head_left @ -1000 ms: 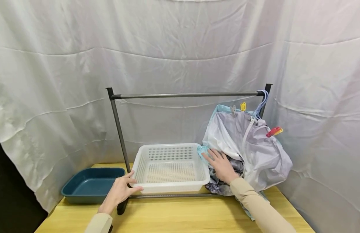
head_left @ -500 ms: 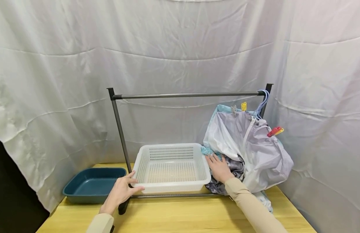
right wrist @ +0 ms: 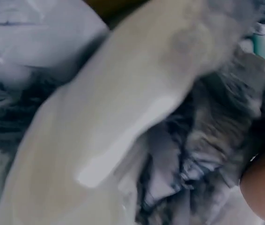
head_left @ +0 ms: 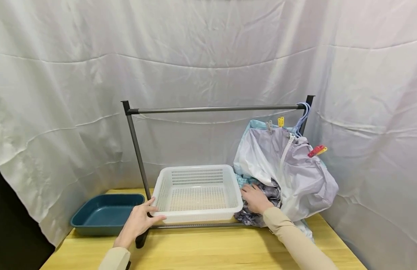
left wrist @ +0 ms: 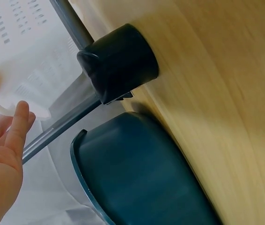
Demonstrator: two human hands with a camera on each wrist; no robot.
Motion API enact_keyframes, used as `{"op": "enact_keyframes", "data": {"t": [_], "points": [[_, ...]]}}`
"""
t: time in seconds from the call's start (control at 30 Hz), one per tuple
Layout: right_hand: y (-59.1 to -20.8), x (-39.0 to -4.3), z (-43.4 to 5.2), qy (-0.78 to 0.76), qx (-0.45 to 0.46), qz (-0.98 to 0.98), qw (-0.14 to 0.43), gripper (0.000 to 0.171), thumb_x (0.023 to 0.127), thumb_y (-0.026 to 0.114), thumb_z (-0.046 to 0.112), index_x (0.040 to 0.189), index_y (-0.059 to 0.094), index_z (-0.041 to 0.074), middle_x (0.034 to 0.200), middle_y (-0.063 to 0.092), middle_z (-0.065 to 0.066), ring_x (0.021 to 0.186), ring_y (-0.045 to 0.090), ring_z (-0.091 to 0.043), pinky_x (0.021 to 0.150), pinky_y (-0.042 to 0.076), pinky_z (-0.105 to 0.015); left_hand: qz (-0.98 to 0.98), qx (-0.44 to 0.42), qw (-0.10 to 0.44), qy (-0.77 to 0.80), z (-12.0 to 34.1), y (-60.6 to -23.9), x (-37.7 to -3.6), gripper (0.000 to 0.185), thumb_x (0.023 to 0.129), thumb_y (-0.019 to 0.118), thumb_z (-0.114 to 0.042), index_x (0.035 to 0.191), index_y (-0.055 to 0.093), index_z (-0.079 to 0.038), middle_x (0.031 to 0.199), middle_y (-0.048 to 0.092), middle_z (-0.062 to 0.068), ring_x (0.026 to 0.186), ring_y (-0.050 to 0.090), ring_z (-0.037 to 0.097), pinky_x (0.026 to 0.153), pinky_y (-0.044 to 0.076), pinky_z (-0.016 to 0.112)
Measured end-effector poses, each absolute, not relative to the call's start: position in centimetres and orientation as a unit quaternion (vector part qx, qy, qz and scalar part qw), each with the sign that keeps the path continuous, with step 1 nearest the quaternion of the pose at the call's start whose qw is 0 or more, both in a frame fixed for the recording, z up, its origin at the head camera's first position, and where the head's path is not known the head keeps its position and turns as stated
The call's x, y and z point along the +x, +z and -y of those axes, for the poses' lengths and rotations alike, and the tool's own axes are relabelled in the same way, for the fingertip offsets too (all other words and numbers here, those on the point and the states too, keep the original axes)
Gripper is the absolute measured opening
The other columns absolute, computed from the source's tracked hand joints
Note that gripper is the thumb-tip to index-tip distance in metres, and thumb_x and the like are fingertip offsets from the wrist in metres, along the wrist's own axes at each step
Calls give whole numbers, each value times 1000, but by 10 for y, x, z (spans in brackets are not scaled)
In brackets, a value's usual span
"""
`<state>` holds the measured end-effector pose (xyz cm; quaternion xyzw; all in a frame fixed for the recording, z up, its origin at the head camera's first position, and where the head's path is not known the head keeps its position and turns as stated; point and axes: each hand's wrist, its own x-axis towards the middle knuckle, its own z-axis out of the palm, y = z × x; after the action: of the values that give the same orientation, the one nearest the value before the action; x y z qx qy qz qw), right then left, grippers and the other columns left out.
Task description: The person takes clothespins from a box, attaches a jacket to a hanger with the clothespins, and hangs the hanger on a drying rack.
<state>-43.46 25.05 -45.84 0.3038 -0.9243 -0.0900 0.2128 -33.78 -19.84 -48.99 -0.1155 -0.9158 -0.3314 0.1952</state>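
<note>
A white perforated basket (head_left: 195, 217) stands on the wooden table under a dark metal rack (head_left: 215, 109). My left hand (head_left: 141, 219) holds its front left corner, thumb on the front rim; the left wrist view shows a finger (left wrist: 18, 124) against the basket's (left wrist: 11, 56) edge. My right hand (head_left: 255, 197) rests with fingers spread on a dark patterned garment (head_left: 272, 193), just right of the basket. That garment lies under a pale lilac zip jacket (head_left: 296, 172) heaped against the rack's right post. The right wrist view is blurred and shows the crumpled patterned cloth (right wrist: 202, 140).
A teal tray (head_left: 103, 215) sits at the table's left, beside the rack's black foot (left wrist: 118, 63). Red and yellow clips (head_left: 317, 150) are pinned on the jacket, and a light blue hanger (head_left: 304, 114) hooks the bar's right end. White curtains surround the table.
My right hand has slid down and back over the clothes, closer to the basket's right wall. The left hand has stayed on the basket's corner.
</note>
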Motion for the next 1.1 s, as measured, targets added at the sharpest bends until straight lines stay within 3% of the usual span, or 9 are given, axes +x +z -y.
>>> {"op": "enact_keyframes", "data": {"t": [0.1,0.17,0.27,0.4,0.5,0.67,0.83,0.97,1.1], "points": [[-451,-428,-249,-104,330,896,279,46,71,83,9,114,67,10,113,64,-11,119,55,-33,104,41,-52,914,-118,201,-331,201,-490,-338,51,74,81,-47,102,77,-4,144,50,21,62,60,18,46,34,23],[-445,-422,-249,-118,323,883,320,50,68,88,18,112,68,10,115,62,-13,118,54,-34,104,40,-52,913,-126,208,-327,203,-491,-340,51,75,81,-47,101,77,-4,143,51,22,76,66,23,49,37,22],[-439,-413,-249,-123,275,884,357,73,63,92,34,126,63,11,133,55,-19,130,46,-37,110,33,-57,913,-142,215,-318,204,-493,-342,51,77,79,-48,102,77,-4,144,50,23,99,67,38,57,44,23],[-437,-403,-249,-91,194,919,330,108,56,91,52,147,45,14,153,31,-29,143,26,-47,111,21,-70,909,-159,222,-313,207,-494,-345,49,78,78,-47,102,78,-4,143,49,24,117,59,45,70,54,31],[-444,-399,-250,-45,186,946,260,117,56,90,54,150,37,9,154,22,-36,143,21,-53,108,20,-73,905,-167,223,-322,208,-495,-347,46,78,78,-44,100,78,-4,143,50,25,121,56,47,73,56,35],[-462,-408,-253,-28,220,960,170,97,70,88,31,148,38,2,153,24,-36,142,23,-51,112,21,-67,899,-175,207,-343,206,-499,-352,45,79,78,-43,101,78,-5,144,47,25,114,60,45,60,49,23],[-470,-427,-256,-52,209,959,186,64,84,69,-1,144,46,5,149,34,-34,140,31,-49,114,24,-62,894,-172,198,-363,200,-500,-355,43,78,79,-42,102,78,-7,146,47,23,86,71,33,59,47,21],[-469,-444,-261,-44,170,965,196,53,90,56,-10,141,50,6,148,37,-32,139,34,-47,115,23,-61,892,-174,206,-364,193,-501,-359,42,77,80,-41,100,78,-7,145,48,22,76,71,29,63,48,22],[-466,-453,-268,-37,135,973,185,55,89,61,-8,141,50,6,149,38,-30,140,33,-46,115,24,-61,887,-188,221,-359,184,-504,-365,43,76,80,-43,98,79,-5,143,50,23,100,69,36,67,51,26]]}}
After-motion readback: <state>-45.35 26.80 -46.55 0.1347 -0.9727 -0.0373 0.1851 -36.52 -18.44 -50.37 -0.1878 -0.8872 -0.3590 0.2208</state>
